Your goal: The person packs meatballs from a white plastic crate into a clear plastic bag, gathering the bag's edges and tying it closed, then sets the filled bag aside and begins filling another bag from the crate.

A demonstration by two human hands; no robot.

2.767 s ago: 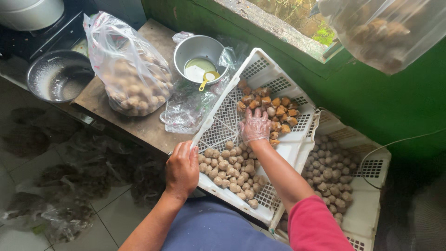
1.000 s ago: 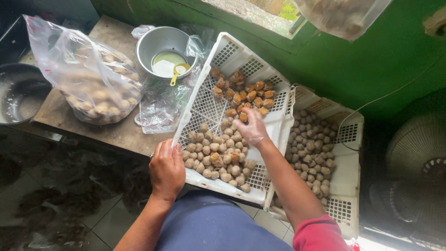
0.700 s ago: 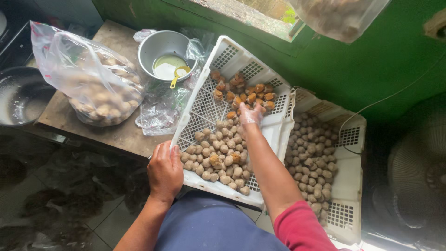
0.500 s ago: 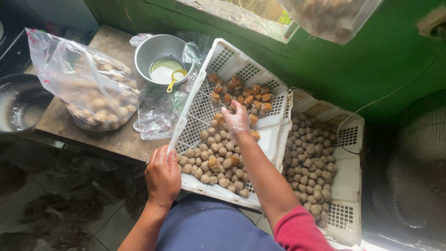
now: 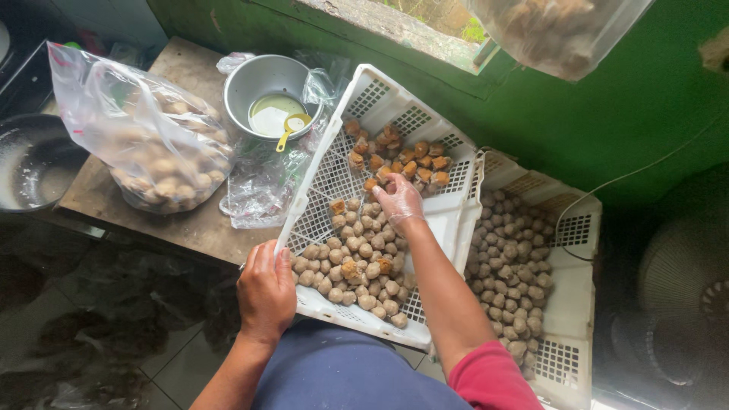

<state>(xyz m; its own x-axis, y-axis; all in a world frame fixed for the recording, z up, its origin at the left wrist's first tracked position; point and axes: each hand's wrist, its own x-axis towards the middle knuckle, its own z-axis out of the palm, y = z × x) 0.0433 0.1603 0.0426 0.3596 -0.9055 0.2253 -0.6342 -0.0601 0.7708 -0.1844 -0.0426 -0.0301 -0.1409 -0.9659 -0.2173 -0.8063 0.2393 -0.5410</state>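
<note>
A white perforated plastic crate (image 5: 456, 216) rests tilted between my lap and a wooden table. Pale round meatballs (image 5: 357, 269) are heaped at its near end, and browner fried pieces (image 5: 399, 156) lie at its far end. My left hand (image 5: 266, 292) grips the crate's near left rim. My right hand (image 5: 399, 201), in a thin clear glove, reaches into the middle of the crate with its fingers curled among the balls. Whether it holds one I cannot tell.
A second white crate (image 5: 566, 364) full of meatballs lies to the right. On the table (image 5: 182, 224) stand a clear bag of meatballs (image 5: 148, 144) and a metal pot (image 5: 262, 87) with liquid and a yellow spoon. A dark pan (image 5: 34, 167) sits far left. Another bag (image 5: 554, 30) hangs overhead.
My right hand has moved from the fried pieces at the far end toward the crate's middle. My left hand stays on the rim. The view has shifted slightly.
</note>
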